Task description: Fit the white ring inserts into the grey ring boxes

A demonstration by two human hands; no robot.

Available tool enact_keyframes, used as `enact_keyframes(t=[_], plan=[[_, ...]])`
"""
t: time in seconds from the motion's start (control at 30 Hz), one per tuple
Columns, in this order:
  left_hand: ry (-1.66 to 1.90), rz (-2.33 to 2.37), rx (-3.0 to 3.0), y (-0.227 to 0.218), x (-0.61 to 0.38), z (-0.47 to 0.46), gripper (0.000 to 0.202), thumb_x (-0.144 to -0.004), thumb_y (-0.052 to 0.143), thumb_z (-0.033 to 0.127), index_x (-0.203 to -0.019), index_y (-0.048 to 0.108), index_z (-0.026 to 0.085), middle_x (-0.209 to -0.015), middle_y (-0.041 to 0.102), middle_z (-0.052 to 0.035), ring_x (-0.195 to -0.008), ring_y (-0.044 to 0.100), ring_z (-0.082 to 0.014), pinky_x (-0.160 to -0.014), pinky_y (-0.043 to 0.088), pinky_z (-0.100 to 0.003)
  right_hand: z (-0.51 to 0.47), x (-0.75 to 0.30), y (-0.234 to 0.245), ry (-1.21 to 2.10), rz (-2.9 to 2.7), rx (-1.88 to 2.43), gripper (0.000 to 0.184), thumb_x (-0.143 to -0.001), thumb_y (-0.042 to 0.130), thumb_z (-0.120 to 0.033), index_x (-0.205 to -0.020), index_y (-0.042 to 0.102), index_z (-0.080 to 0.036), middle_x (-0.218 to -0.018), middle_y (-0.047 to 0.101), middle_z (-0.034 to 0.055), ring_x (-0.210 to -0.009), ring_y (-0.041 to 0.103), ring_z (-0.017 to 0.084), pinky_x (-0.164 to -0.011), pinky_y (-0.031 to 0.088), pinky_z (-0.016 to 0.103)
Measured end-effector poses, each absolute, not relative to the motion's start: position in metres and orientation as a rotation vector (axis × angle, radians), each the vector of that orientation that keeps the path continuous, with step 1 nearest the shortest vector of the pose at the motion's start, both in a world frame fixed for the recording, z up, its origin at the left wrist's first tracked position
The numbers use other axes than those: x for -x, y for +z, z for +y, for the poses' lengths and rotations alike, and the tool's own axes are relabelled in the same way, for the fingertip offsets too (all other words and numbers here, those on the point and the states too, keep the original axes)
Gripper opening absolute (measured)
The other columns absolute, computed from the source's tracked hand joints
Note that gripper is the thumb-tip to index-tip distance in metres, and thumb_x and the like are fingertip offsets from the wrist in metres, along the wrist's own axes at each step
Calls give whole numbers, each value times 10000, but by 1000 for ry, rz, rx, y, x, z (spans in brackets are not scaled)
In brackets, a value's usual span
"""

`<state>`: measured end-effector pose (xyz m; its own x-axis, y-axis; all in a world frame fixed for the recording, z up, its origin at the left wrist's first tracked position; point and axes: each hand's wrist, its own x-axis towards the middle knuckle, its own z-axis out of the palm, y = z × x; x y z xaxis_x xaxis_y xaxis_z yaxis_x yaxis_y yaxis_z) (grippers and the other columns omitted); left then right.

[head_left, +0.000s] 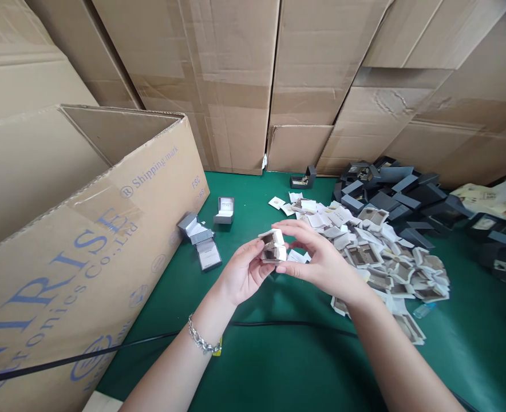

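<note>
Between my hands, above the green table, is a white box insert [273, 247] with a greyish hollow side showing. My left hand [246, 272] holds its left side, thumb on the near face. My right hand [317, 252] has its fingertips at the top right of the insert and its thumb at the bottom right. Close beyond my right hand spreads a pile of similar white inserts and folded papers [364, 252]. Left of my hands stands an open small grey box [224, 212] with a white lining. Several more grey boxes [197, 232] lie beside it.
A large open cardboard carton [158, 189] fills the left side. Dark open boxes [390, 194] are heaped at the back right, with one dark box [303, 178] apart. Stacked cartons [231, 86] wall off the back. A black cable [287, 324] crosses the green table [253, 372].
</note>
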<state>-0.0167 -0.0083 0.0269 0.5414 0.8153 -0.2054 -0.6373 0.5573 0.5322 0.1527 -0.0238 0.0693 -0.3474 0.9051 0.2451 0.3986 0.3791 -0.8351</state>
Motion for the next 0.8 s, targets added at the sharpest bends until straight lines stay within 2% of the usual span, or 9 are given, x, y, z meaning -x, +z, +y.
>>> enact_keyframes(t=[0.2,0.4,0.57,0.67,0.8], plan=[[830,452,-450,27,17,-8,234,-832,531,233,-968,626,69,-845,675,-89,-702,655,-103,-566,532,-133,-27,-148,74,739,-2004,1134,385,-729,687,-280,-1090,552,-276,-1185,538,26,-1066,527,191,-907,460,332],[878,628,-619,32,16,-6,284,-784,614,297,-997,656,113,-803,619,-39,-664,566,-60,-595,497,-155,-26,-146,67,576,-2022,1202,383,-722,625,-154,-1073,508,-255,-1097,574,9,-1003,541,168,-862,466,307],[897,606,-750,30,16,-6,475,-686,668,485,-1019,658,147,-855,593,-51,-754,535,-100,-678,471,-221,-25,-143,62,412,-2118,1326,336,-728,566,-134,-1046,507,-226,-1077,571,29,-986,530,198,-852,470,366],[884,617,-814,27,15,-5,511,-613,733,474,-989,653,137,-859,569,-49,-782,503,-109,-705,446,-236,-26,-140,61,334,-2173,1356,316,-739,550,-133,-1043,515,-210,-1079,573,42,-968,536,210,-843,479,393],[889,634,-828,24,16,-4,421,-675,696,448,-936,642,123,-860,547,-49,-781,491,-98,-701,430,-222,-28,-137,62,265,-2194,1332,316,-774,552,-145,-1084,517,-196,-1099,576,60,-981,547,214,-840,497,392]])
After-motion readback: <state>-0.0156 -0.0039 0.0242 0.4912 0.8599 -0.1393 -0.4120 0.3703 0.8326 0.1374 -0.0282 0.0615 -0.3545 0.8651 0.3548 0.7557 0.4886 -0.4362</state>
